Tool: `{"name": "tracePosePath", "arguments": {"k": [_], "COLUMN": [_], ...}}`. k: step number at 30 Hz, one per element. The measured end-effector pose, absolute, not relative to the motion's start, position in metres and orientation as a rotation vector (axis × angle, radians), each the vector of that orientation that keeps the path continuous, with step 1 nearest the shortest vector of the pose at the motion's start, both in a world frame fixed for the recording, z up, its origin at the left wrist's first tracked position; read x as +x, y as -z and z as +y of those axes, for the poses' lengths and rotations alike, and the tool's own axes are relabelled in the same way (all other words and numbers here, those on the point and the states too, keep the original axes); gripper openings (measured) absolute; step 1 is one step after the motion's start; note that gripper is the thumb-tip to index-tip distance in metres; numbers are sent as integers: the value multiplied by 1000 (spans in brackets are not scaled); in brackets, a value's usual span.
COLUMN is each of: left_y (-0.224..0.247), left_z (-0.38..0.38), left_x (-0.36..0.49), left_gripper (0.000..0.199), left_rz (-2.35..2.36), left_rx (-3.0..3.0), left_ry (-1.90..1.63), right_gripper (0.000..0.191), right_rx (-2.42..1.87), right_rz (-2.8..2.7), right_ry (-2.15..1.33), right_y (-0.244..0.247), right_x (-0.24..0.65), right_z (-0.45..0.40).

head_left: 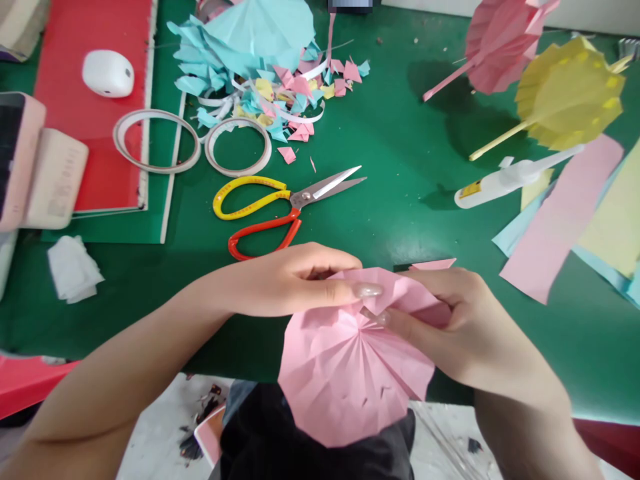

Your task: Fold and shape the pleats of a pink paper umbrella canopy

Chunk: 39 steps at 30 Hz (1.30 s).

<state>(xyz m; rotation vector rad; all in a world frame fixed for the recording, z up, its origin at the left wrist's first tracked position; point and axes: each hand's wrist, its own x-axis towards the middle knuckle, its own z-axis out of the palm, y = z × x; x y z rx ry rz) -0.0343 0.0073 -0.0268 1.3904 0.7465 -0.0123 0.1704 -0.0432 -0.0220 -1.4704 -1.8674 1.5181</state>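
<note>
both hands were on the pink pleated paper canopy [345, 373] at the near edge of the green table [410, 200], canopy hanging partly over the edge toward the person's lap. left hand [295, 280] came in from the left, thumb and fingers closed on the canopy's upper folds near the centre where the creases meet. right hand [465, 327] gripped the same piece from the right, fingers curled around the top folds, fingertip touching the crease hub just beside the left thumb. so both hands clamped on the paper, almost touching each other. scissors [280, 203] with yellow and red handles lay just beyond the left hand, blades slightly apart, pointing right. two tape rings [195, 143] sat further back left, next to a heap of paper scraps [280, 93]. back right: a finished pink paper umbrella [495, 43] and a yellow one [570, 93], a glue bottle [505, 180] lying below them, paper strips [565, 213] at the right edge.
</note>
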Motion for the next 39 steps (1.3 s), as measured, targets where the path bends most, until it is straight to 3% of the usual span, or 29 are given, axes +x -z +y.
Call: {"name": "tracePosePath", "arguments": {"k": [10, 19, 24, 31, 39], "left_y": [25, 25, 25, 25, 24], "left_z": [5, 8, 13, 10, 3], "left_x": [-29, -35, -45, -42, -32], "left_gripper": [26, 34, 38, 13, 32], "left_rz": [783, 842, 895, 904, 973], "left_rx": [1367, 1517, 1701, 1833, 1852], "left_ry": [50, -128, -167, -207, -223], "right_gripper": [26, 7, 18, 23, 28], "right_rx": [-1472, -1449, -1532, -1553, -1558], "right_rz": [-1886, -1829, -1750, -1870, -1854], "right_ry": [-1484, -1662, -1670, -1662, -1683], "right_y": [19, 22, 21, 26, 29], "right_x": [169, 173, 174, 173, 169], "right_z": [-44, -39, -36, -40, -42]}}
